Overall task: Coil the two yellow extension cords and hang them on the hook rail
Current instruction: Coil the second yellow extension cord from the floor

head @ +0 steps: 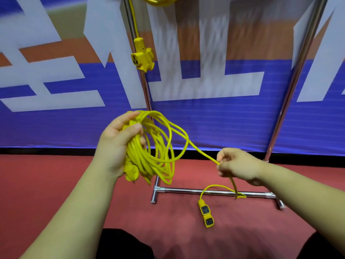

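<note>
My left hand [119,146] gripped the coiled cord [158,157] to keep its loops together. My right hand [237,165] pinched the loose strand, probably to feed slack. Its socket end [206,214] lay on the floor [56,176] below my right hand.

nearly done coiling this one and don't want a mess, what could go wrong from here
1. The tail pinched by the right hand crosses the base bar. Pulling it in may snag it there or knock the socket against the bar.
2. The coil in the left hand has loose, uneven loops. Some might slip out or tangle.
</note>
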`<state>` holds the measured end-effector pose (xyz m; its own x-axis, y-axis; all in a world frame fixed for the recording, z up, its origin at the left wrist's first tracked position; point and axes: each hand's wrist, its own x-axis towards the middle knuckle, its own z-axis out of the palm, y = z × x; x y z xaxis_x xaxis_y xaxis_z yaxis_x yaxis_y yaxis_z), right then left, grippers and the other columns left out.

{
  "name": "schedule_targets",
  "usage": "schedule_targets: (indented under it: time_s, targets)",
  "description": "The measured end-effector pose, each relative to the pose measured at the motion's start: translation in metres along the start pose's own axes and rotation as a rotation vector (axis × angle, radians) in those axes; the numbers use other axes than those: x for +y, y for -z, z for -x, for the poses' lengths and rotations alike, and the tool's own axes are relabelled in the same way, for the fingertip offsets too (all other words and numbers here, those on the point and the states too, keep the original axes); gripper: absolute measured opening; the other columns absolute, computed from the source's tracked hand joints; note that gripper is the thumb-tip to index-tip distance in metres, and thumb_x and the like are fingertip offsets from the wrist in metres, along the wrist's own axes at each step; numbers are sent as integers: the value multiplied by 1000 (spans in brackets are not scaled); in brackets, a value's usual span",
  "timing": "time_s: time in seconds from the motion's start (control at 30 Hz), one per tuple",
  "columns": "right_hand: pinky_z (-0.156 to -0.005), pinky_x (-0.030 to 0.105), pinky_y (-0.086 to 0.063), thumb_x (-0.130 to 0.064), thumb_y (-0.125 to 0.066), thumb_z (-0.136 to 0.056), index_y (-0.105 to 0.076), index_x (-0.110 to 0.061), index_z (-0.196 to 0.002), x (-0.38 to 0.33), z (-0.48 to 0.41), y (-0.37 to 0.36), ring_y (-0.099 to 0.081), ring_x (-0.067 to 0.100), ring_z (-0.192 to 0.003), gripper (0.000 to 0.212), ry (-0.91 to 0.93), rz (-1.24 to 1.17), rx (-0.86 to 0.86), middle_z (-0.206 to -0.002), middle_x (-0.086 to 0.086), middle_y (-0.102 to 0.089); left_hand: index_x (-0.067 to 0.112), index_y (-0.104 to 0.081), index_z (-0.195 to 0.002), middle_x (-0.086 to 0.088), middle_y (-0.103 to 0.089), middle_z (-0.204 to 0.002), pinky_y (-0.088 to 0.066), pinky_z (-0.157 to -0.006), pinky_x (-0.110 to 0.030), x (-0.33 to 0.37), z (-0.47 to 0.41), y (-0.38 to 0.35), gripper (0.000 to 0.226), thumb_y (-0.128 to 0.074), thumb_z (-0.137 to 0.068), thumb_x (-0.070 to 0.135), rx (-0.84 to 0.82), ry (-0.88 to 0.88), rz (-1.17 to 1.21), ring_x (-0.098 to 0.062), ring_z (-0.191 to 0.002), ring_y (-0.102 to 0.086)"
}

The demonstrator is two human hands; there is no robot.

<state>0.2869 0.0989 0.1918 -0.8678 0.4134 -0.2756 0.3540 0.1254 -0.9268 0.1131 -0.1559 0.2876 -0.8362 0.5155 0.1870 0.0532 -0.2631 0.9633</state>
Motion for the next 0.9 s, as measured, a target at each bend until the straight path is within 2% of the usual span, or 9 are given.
schedule_targets:
  time_s: [0.1,0.23,0.33,0.4,0.47,0.63,0.73,0.83,0.9]
  targets:
    - [-68,30,-58,10,-61,-88,-58,-5,-93,-20,12,-2,-64,21,-65,16,-7,-185,-17,-70,12,-63,14,-72,-97,-14,-63,-67,-54,-50,-29,-12,6,-16,20,-63,-91,-3,-47,50,-251,-20,-51,-64]
    - [-68,26,-59,-7,-70,-89,-65,-12,-89,-42,22,-7,-65,10,-63,7,-61,-402,11,-71,5,-68,16,-76,-90,-19,-64,-70,-55,-50,-29,-34,7,-29,13,-71,-89,5,-135,167,-535,-21,-56,-68]
    - [-73,28,-59,-8,-71,-88,-68,-13,-93,-52,24,-5,-65,8,-60,7,-132,-515,30,-70,2,-69,16,-78,-91,-20,-64,-73,-54,-50,-29,-48,9,-44,12,-73,-88,6,-140,227,-507,-24,-57,-66]
    - [-63,26,-57,-5,-71,-87,-68,-11,-96,-56,26,0,-64,9,-57,12,-106,-433,42,-77,5,-70,19,-80,-89,-20,-62,-73,-54,-51,-28,-53,6,-51,15,-73,-88,5,-100,272,-434,-28,-58,-63]
    - [-54,23,-51,-4,-72,-85,-67,-11,-91,-57,27,6,-63,11,-55,10,7,-199,107,-78,8,-71,21,-81,-89,-20,-62,-73,-56,-55,-30,-54,5,-56,19,-72,-88,5,-86,281,-375,-30,-62,-62]
    - [-70,42,-56,-11,-73,-86,-63,-14,-89,-61,29,19,-68,16,-63,11,363,309,103,-75,4,-75,25,-77,-110,-1,-63,-59,-53,-55,-25,-58,8,-73,28,-71,-90,6,-294,185,-574,-17,-53,-64]
    - [-69,39,-54,-8,-69,-91,-52,-15,-94,-63,31,24,-66,14,-65,18,497,320,-50,-78,6,-76,29,-73,-119,2,-64,-58,-53,-60,-27,-70,10,-85,36,-72,-89,8,-459,141,-690,-16,-53,-63]
    - [-65,52,-51,-8,-65,-94,-44,-17,-91,-58,26,29,-63,19,-62,23,510,190,-48,-78,13,-74,26,-75,-111,-11,-67,-67,-53,-60,-29,-78,13,-97,27,-72,-90,8,-590,191,-650,-18,-54,-62]
    - [-61,50,-50,-8,-66,-93,-43,-18,-91,-55,21,33,-61,20,-59,25,496,107,-13,-77,13,-74,23,-76,-104,-14,-67,-70,-54,-61,-31,-79,15,-106,21,-73,-90,8,-595,255,-570,-20,-54,-61]
